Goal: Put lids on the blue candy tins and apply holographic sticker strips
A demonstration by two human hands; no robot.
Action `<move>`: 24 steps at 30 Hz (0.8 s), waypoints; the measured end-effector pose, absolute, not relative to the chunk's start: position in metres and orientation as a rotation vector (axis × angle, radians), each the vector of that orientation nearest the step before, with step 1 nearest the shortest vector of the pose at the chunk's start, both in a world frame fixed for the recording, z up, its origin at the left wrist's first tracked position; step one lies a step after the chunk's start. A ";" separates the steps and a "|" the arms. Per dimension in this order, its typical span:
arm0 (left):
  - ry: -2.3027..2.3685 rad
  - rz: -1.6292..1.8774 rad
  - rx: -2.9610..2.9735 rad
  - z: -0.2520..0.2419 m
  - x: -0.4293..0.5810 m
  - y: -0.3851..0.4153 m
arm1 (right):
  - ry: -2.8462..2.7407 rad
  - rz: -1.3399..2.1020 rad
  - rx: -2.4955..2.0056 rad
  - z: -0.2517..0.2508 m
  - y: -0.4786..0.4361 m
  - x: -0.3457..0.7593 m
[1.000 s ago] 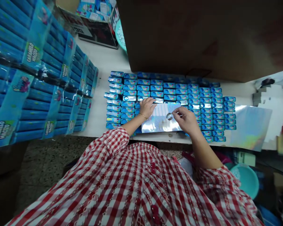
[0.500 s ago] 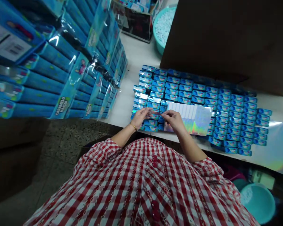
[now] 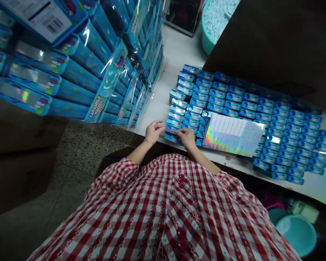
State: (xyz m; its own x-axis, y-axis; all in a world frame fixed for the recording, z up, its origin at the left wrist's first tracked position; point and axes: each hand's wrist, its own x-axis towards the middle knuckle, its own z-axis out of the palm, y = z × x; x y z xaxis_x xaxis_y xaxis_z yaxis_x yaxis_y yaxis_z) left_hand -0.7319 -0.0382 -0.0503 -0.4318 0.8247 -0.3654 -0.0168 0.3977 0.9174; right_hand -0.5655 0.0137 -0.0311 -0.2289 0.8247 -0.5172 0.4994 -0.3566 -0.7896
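Note:
Many small blue boxes lie in tight rows on a white table. A holographic sticker sheet rests on top of them. My left hand and my right hand are together at the rows' near left corner. Both pinch a thin silvery strip stretched between their fingertips, just over a blue box there. A gold bracelet is on my left wrist.
Stacks of wrapped blue packs stand at the left. A large brown cardboard box sits behind the rows. A teal bowl of white pieces is at the back, another teal bowl below the table at right.
My hands left the holographic sheet and moved left to the near corner of the rows, now holding a strip between them. The view swung to the left.

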 end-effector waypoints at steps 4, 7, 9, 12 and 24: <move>1.795 1.117 0.758 -0.062 -0.741 -0.031 | -1.670 1.452 -1.863 -0.039 0.013 -0.576; 1.808 1.078 0.769 -0.070 -0.744 -0.025 | -1.842 1.321 -1.933 -0.036 0.015 -0.582; 1.802 1.065 0.761 -0.076 -0.742 -0.023 | -1.978 1.237 -1.978 -0.034 0.016 -0.586; 1.780 1.044 0.729 -0.085 -0.737 -0.022 | -2.200 1.099 -2.038 -0.029 0.017 -0.588; 2.016 1.021 1.001 -0.073 -0.732 -0.030 | -3.163 0.712 -1.356 -0.011 0.009 -0.558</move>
State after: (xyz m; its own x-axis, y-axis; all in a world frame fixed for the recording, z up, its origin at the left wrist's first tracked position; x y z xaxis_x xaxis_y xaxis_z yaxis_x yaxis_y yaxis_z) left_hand -0.7318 -0.0299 -0.0728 -0.4910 0.8460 -0.2078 0.3328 0.4026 0.8527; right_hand -0.5579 0.0090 -0.0107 -0.6436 0.5972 -0.4787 0.7447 0.6330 -0.2116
